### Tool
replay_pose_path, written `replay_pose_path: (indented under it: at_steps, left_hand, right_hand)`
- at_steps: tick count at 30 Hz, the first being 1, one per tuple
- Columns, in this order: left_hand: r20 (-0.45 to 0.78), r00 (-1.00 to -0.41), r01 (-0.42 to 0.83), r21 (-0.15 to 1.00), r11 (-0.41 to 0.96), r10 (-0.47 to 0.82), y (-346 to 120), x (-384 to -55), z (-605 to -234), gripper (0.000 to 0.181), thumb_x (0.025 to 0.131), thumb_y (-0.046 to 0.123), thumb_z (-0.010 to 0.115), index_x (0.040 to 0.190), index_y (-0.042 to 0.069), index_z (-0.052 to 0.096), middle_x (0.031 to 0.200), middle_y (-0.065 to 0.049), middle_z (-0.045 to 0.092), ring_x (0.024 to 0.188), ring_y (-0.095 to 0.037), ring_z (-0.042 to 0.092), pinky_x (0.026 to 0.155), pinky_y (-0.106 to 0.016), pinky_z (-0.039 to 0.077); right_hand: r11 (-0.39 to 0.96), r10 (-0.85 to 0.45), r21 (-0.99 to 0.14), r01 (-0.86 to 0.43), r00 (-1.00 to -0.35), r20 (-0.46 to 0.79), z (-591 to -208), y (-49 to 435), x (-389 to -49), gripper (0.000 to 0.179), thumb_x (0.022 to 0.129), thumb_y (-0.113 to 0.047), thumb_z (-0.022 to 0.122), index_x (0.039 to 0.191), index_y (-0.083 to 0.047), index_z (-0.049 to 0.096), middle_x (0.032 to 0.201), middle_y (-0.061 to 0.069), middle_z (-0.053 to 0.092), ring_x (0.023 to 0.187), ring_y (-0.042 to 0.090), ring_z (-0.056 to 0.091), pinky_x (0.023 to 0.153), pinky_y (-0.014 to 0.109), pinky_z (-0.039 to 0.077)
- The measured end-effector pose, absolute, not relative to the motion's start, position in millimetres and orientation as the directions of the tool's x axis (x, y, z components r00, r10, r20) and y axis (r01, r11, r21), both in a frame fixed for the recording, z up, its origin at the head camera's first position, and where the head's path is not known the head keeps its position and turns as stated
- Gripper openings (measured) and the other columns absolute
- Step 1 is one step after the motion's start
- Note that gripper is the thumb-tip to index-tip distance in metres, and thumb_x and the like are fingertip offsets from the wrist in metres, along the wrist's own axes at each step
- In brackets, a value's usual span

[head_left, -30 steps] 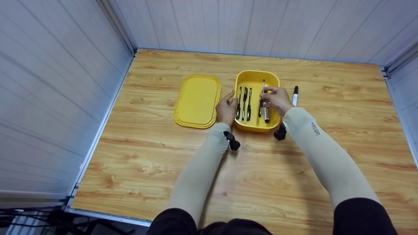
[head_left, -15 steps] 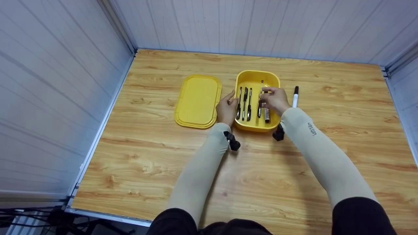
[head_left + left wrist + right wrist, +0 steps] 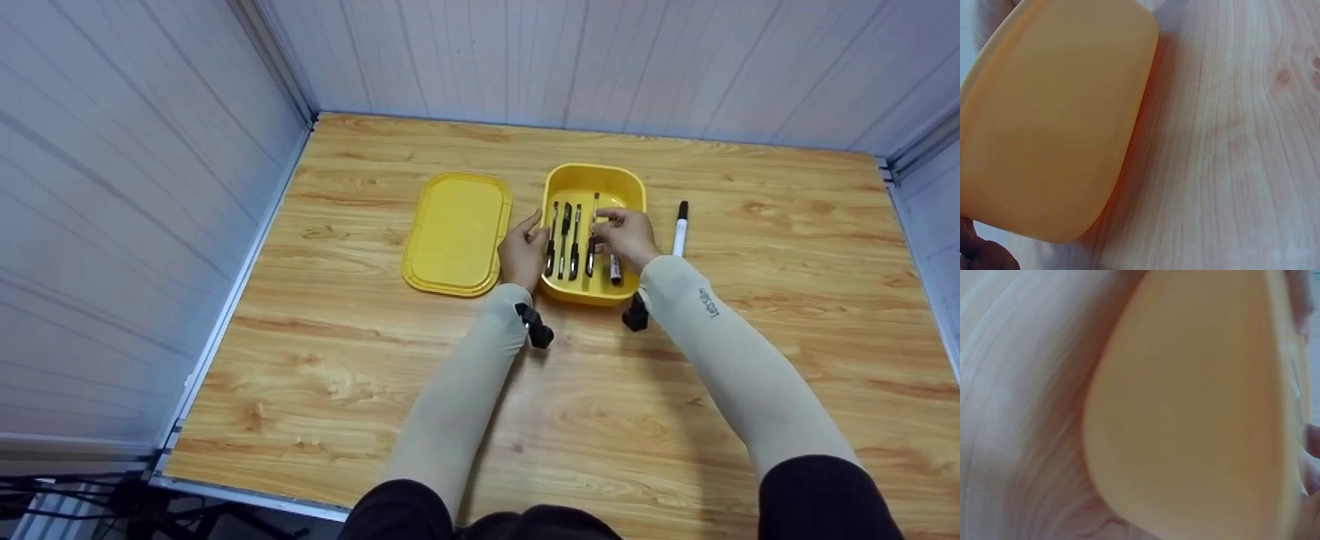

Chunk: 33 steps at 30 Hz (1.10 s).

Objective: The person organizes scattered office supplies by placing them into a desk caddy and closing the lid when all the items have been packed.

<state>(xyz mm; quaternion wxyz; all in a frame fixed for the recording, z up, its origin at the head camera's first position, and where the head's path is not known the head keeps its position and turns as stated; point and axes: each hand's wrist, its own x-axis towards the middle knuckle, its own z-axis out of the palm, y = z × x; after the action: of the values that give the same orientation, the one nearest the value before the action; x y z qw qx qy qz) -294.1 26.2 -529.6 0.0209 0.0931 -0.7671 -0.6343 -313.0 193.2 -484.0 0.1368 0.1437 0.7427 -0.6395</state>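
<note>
My right hand (image 3: 626, 234) reaches over the yellow box (image 3: 592, 294) and pinches a gel pen (image 3: 590, 264) with a dark cap and a slim barrel. That pen stands lengthwise beside three similar pens (image 3: 574, 259) on the box's left side. Partly covered by the right hand, a white marker (image 3: 615, 270) lies along the right side inside. At the left wall is my left hand (image 3: 523, 255), its fingers fairly straight and its thumb at the rim. The left wrist view is filled mostly by the outer wall of the box (image 3: 1061, 124).
A flat yellow lid (image 3: 457, 232) lies left of the box, close to the left hand. Another white marker (image 3: 680, 229) with a black cap is on the wooden table (image 3: 322, 360), right of the box. Pale panels (image 3: 465, 60) enclose the table at the back and sides.
My right hand has moved left and slightly toward me, carrying the pen from near the marker to beside the other pens. The left hand stays at the box's left wall.
</note>
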Motion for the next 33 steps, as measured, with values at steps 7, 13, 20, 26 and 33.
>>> replay_pose_path:
  at_steps: [7, 13, 20, 26, 33]
  left_hand:
    - [-0.007, -0.980, -0.065, 0.957, 0.282, -0.200, 25.3, -296.8, -528.4, 0.038, 0.088, 0.023, 0.059, 0.126, 0.021, 0.055, 0.054, 0.002, 0.046, 0.042, -0.009, 0.040, 0.041, -0.023, 0.036]
    - [-0.030, -0.979, -0.083, 0.961, 0.264, -0.200, 24.9, -297.2, -528.8, 0.039, 0.088, 0.024, 0.059, 0.126, 0.022, 0.055, 0.056, 0.001, 0.047, 0.042, -0.010, 0.041, 0.040, -0.023, 0.037]
    - [-0.067, -0.981, -0.110, 0.965, 0.239, -0.184, 26.4, -295.2, -531.9, 0.039, 0.088, 0.027, 0.058, 0.127, 0.026, 0.053, 0.054, 0.001, 0.046, 0.041, -0.009, 0.040, 0.039, -0.023, 0.037]
    - [-0.052, -0.981, -0.096, 0.967, 0.237, -0.188, 26.9, -295.1, -531.7, 0.039, 0.088, 0.026, 0.058, 0.126, 0.027, 0.053, 0.052, 0.001, 0.044, 0.040, -0.009, 0.038, 0.039, -0.022, 0.035]
    - [-0.037, -0.979, -0.084, 0.968, 0.237, -0.198, 27.2, -294.7, -531.1, 0.038, 0.087, 0.026, 0.060, 0.125, 0.025, 0.055, 0.053, 0.002, 0.045, 0.041, -0.008, 0.038, 0.040, -0.021, 0.035]
  right_hand:
    - [0.305, 0.054, -0.893, 0.332, -0.942, -0.332, -489.0, 192.1, -314.5, 0.038, 0.088, -0.007, 0.057, 0.125, -0.008, 0.053, 0.098, 0.010, 0.057, 0.070, 0.019, 0.060, 0.072, 0.038, 0.050]
    - [0.331, 0.058, -0.888, 0.320, -0.946, -0.319, -491.1, 191.9, -317.1, 0.037, 0.087, -0.008, 0.058, 0.124, -0.008, 0.054, 0.099, 0.011, 0.057, 0.070, 0.020, 0.061, 0.071, 0.037, 0.051]
    - [0.298, 0.057, -0.881, 0.368, -0.928, -0.369, -500.4, 191.7, -315.3, 0.037, 0.088, -0.007, 0.057, 0.125, -0.007, 0.053, 0.102, 0.011, 0.057, 0.077, 0.021, 0.060, 0.071, 0.035, 0.051]
    - [0.276, 0.069, -0.895, 0.352, -0.936, -0.346, -507.4, 189.7, -316.4, 0.037, 0.086, -0.003, 0.059, 0.122, -0.003, 0.054, 0.099, 0.013, 0.056, 0.078, 0.021, 0.059, 0.068, 0.032, 0.052]
    - [0.356, 0.087, -0.886, 0.298, -0.954, -0.286, -513.2, 189.0, -316.4, 0.033, 0.085, -0.006, 0.061, 0.118, -0.002, 0.058, 0.096, 0.011, 0.054, 0.073, 0.017, 0.060, 0.062, 0.031, 0.052]
